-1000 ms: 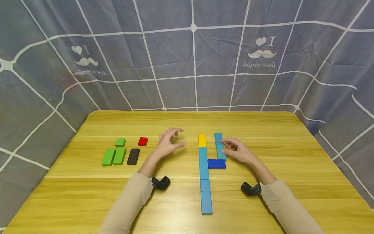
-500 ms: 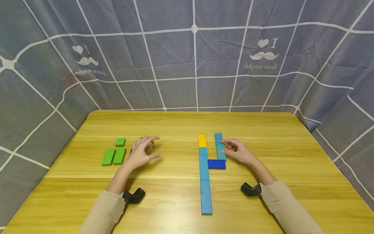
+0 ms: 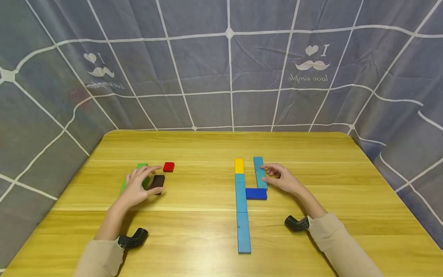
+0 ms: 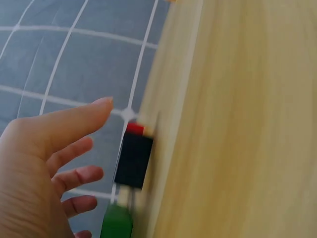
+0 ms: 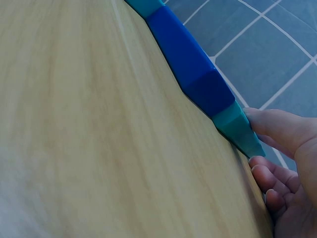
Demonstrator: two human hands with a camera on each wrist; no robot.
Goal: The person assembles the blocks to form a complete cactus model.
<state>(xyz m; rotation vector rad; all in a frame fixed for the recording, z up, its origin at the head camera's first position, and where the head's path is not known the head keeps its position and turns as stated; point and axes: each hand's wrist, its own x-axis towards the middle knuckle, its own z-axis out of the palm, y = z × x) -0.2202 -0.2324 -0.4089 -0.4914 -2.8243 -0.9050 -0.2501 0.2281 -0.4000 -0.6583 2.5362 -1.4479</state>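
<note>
In the head view my left hand (image 3: pixel 135 189) hovers at the left, fingers spread from the thumb, over several green blocks (image 3: pixel 142 166) that it partly hides. Just beside its thumb and index finger lies a black block (image 3: pixel 158 181), and a red block (image 3: pixel 169 167) sits farther back. The left wrist view shows the black block (image 4: pixel 133 159) in front of the fingertips, with nothing held. My right hand (image 3: pixel 282 179) rests with loosely bent fingers over two light blue blocks (image 3: pixel 258 163). Its thumb and index fingertip overlap their right side; whether they press on them I cannot tell.
A dark blue block (image 3: pixel 256 194) lies crosswise between the light blue pair and a long light blue row (image 3: pixel 242 197). A yellow block (image 3: pixel 239 166) tops that row. The wooden table (image 3: pixel 194 238) ends at a grey checked curtain (image 3: pixel 197 77).
My left hand has moved left from mid-table, past the red block, to the black and green blocks. My right hand has stayed at the light blue blocks.
</note>
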